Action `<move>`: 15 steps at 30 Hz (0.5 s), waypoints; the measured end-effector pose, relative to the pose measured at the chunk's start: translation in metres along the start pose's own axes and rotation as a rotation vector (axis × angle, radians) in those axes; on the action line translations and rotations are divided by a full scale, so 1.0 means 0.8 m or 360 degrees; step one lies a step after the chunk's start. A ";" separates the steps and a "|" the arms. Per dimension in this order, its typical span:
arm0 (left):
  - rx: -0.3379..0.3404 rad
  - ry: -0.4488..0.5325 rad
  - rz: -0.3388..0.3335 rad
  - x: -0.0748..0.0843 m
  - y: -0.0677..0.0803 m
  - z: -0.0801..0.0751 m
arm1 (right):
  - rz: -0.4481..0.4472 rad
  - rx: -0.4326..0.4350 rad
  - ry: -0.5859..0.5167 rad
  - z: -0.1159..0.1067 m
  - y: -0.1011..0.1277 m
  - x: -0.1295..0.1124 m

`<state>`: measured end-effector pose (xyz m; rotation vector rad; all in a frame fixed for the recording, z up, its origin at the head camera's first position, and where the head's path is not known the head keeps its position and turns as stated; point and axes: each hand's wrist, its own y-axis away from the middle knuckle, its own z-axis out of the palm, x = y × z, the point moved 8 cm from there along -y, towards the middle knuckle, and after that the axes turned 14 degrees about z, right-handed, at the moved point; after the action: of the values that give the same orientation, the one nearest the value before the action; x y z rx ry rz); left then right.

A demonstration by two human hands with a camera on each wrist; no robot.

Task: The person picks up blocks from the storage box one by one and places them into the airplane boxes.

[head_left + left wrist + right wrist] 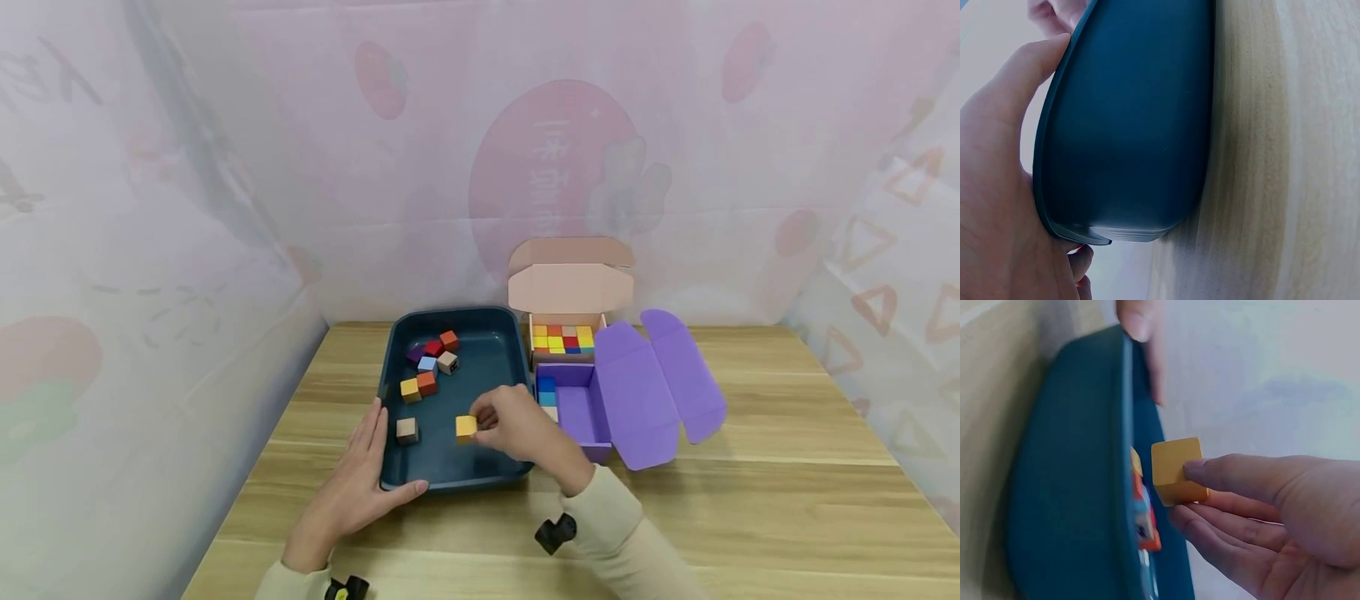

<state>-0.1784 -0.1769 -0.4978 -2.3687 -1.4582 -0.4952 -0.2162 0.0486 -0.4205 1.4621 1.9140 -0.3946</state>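
**Right hand pinches a yellow cube over the tray; left hand steadies the tray**

Head view: My right hand (517,429) reaches in over the dark blue tray (491,354) from the near right side, sleeve trailing back across the wooden table (750,500). Its fingertips pinch a yellow cube (466,427) in the near half of the tray. My left hand (358,483) lies against the tray's near left corner, fingers extended along the left wall, thumb along the front edge. A tan cube (407,430) sits just left of the yellow cube. A cluster of mixed cubes (431,362) lies in the tray's far left part. To the tray's right stand an open purple box (581,408) and, behind it, an open pink box (564,333) packed with coloured cubes.

Left wrist view: My left hand (991,187) presses flat against the tray (1129,125) outer wall, thumb laid along the rim. The fingers are not curled round anything.

Right wrist view: My right hand (1272,519) holds the yellow cube (1177,470) between thumb and fingers, the fingers otherwise loosely extended. The cube is just beside the tray (1066,487) rim.
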 end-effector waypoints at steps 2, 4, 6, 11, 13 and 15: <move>0.0005 -0.0008 -0.0003 0.000 0.000 -0.001 | -0.0011 0.0040 -0.0049 -0.016 0.008 0.011; 0.0007 -0.0015 0.0001 0.000 0.000 -0.001 | 0.0004 0.0079 -0.0090 -0.032 0.015 0.024; 0.0007 -0.0016 0.0005 0.000 0.000 0.000 | 0.0034 0.0120 -0.0118 -0.047 0.022 0.037; 0.0017 0.0001 0.0018 0.000 0.001 0.001 | 0.0118 0.0207 -0.0113 -0.076 0.035 0.071; 0.0024 0.0001 0.0021 0.000 0.000 0.000 | 0.0147 0.0234 -0.0110 -0.084 0.038 0.083; 0.0018 0.0002 0.0020 0.001 0.000 0.001 | 0.0178 0.0260 -0.0110 -0.091 0.041 0.093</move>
<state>-0.1784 -0.1763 -0.4981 -2.3669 -1.4407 -0.4844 -0.2197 0.1570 -0.4132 1.6306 1.7707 -0.5528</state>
